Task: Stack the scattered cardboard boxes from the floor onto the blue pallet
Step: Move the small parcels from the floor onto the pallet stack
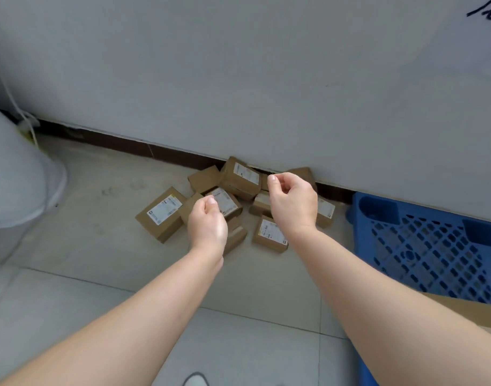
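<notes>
Several small brown cardboard boxes with white labels lie in a loose heap on the tiled floor against the wall. One box (161, 213) sits apart at the left, another (241, 177) leans on the baseboard, a third (269, 235) lies nearest me. My left hand (206, 224) hovers over the heap's left side, fingers loosely curled, holding nothing. Above the heap's right side hangs my right hand (293, 203), fingers also loosely curled and empty. The blue pallet (430, 246) lies on the floor to the right, by the wall.
A grey wall with a dark baseboard (160, 153) runs behind the heap. A large white rounded object (18, 179) stands at the left. A flat piece of cardboard (472, 310) rests on the pallet's near edge. Bare floor tiles (99, 288) spread in front of me.
</notes>
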The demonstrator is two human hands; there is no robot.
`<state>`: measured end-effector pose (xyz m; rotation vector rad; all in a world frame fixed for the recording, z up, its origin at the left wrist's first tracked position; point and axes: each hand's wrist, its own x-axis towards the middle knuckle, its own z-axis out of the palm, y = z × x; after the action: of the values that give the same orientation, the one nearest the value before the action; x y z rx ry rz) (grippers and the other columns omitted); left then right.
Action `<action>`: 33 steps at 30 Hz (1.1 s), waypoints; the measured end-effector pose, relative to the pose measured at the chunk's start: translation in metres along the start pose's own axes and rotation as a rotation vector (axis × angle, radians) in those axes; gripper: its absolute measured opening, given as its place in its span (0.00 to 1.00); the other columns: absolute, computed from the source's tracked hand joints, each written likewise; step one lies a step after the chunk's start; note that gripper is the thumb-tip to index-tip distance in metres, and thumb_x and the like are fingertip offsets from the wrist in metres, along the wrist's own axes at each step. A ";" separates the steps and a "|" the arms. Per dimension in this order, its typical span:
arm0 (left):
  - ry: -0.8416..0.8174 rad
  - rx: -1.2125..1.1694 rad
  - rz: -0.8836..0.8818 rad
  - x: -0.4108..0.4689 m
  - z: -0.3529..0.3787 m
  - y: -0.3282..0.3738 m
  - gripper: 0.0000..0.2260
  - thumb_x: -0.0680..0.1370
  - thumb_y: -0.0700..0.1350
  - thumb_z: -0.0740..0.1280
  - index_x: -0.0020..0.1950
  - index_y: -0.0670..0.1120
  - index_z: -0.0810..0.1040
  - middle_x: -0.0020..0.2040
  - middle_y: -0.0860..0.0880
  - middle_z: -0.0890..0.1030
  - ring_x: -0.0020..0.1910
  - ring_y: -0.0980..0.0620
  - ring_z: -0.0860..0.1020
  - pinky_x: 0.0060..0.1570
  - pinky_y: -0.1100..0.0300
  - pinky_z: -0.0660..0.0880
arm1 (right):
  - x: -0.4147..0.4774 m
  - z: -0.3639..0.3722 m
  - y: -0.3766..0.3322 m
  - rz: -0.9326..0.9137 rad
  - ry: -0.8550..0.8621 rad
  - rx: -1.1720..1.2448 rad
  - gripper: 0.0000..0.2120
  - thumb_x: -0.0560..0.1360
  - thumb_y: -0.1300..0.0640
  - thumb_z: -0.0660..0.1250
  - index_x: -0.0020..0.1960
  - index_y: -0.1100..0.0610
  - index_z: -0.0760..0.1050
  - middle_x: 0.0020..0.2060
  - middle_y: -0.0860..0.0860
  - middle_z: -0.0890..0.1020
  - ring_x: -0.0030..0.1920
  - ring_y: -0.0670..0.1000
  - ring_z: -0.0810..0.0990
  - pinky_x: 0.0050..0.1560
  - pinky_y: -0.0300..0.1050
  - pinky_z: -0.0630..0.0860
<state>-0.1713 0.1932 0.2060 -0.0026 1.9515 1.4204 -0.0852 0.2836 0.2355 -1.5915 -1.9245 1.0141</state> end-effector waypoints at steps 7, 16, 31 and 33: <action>0.106 -0.025 -0.100 0.076 -0.037 -0.019 0.15 0.84 0.47 0.51 0.63 0.47 0.73 0.50 0.53 0.76 0.53 0.52 0.74 0.63 0.50 0.72 | 0.028 0.080 -0.016 0.001 -0.160 -0.052 0.13 0.80 0.48 0.59 0.54 0.52 0.80 0.44 0.48 0.82 0.43 0.47 0.78 0.41 0.40 0.72; 0.105 0.095 -0.125 0.186 -0.009 -0.025 0.14 0.83 0.49 0.52 0.57 0.48 0.76 0.49 0.53 0.77 0.55 0.49 0.76 0.55 0.54 0.73 | 0.098 0.159 0.005 0.105 -0.238 -0.049 0.13 0.81 0.51 0.57 0.48 0.55 0.78 0.40 0.48 0.81 0.42 0.48 0.78 0.42 0.42 0.73; -0.018 0.387 -0.116 0.328 0.043 -0.074 0.13 0.82 0.48 0.52 0.43 0.49 0.72 0.52 0.45 0.77 0.57 0.44 0.76 0.62 0.45 0.72 | 0.161 0.258 0.113 0.490 -0.208 -0.013 0.19 0.81 0.50 0.54 0.33 0.54 0.68 0.32 0.49 0.72 0.35 0.49 0.70 0.34 0.44 0.65; -0.049 0.430 -0.114 0.346 0.047 -0.085 0.13 0.82 0.48 0.53 0.47 0.47 0.74 0.52 0.45 0.77 0.56 0.45 0.76 0.61 0.47 0.72 | 0.164 0.274 0.130 0.563 -0.209 0.000 0.18 0.81 0.48 0.53 0.44 0.56 0.76 0.41 0.51 0.79 0.44 0.52 0.76 0.43 0.45 0.71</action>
<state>-0.3708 0.3336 -0.0576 0.1155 2.1417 0.8999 -0.2416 0.3798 -0.0562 -2.1639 -1.6213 1.4447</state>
